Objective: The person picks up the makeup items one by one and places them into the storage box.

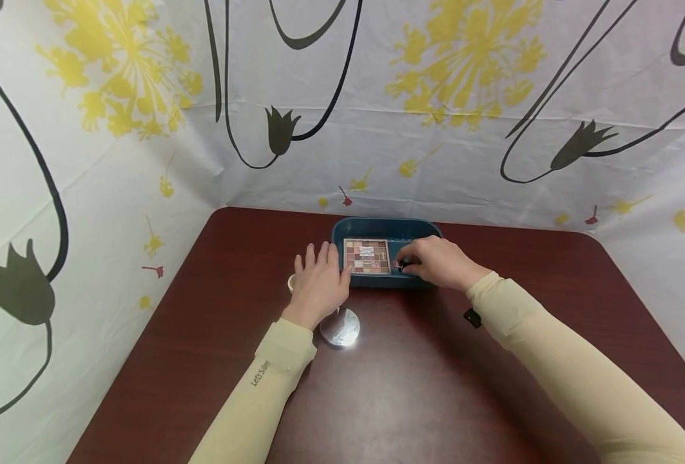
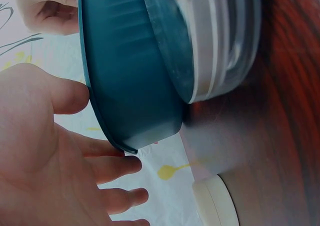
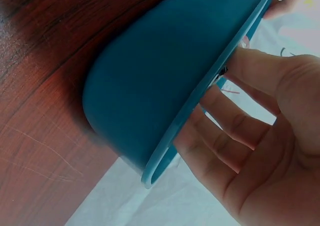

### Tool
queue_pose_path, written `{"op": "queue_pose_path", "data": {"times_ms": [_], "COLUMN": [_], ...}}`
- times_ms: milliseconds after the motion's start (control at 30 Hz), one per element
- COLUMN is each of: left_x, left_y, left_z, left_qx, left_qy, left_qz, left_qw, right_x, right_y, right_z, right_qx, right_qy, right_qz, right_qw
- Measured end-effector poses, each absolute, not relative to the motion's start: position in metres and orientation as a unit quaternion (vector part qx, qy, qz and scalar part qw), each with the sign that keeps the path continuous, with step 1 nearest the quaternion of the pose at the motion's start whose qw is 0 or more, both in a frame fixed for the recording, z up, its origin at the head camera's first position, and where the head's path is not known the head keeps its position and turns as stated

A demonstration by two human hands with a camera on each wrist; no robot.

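A blue-green plastic tub (image 1: 385, 281) stands at the back of the table. In its left part lies a makeup palette (image 1: 366, 256) with many small colour squares. My left hand (image 1: 319, 283) is spread at the tub's left front corner, thumb and fingertips at the rim (image 2: 86, 61). Over the tub's right part, my right hand (image 1: 437, 261) pinches a small black and silvery thing (image 3: 218, 78) between thumb and fingers, low inside the wall. The fingers and rim hide most of it, so I cannot tell its kind.
A round clear container (image 1: 340, 327) with a shiny top stands in front of the tub, beside my left wrist. A small white round thing (image 2: 215, 201) sits left of the tub, partly behind my left hand. Patterned white cloth (image 1: 342, 129) hangs behind the dark red table (image 1: 423, 399).
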State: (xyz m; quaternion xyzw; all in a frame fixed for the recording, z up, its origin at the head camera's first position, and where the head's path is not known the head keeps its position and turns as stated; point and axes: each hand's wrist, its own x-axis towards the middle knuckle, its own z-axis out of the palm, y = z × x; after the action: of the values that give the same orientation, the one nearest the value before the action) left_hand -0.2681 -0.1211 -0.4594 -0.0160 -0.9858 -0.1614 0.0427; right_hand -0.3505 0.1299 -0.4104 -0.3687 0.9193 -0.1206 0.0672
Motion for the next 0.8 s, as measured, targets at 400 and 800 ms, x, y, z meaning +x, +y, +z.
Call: {"op": "queue_pose_path", "data": {"times_ms": [400, 800], "left_x": [-0.268, -0.268], "left_y": [-0.123, -0.122], "left_z": [-0.458, -0.459], "left_qx": [-0.016, -0.018], "left_qy": [-0.985, -0.986], "left_qz": [-0.166, -0.16], "left_qw": [0.04, 0.042], "right_x": [-0.372, -0.389], "right_y": [0.128, 0.124], "right_z": [-0.406, -0.411], "right_qx": [-0.411, -0.42], "right_qy": [0.89, 0.871], "right_qz": [-0.112, -0.089], "right_qw": [0.164, 0.239]}}
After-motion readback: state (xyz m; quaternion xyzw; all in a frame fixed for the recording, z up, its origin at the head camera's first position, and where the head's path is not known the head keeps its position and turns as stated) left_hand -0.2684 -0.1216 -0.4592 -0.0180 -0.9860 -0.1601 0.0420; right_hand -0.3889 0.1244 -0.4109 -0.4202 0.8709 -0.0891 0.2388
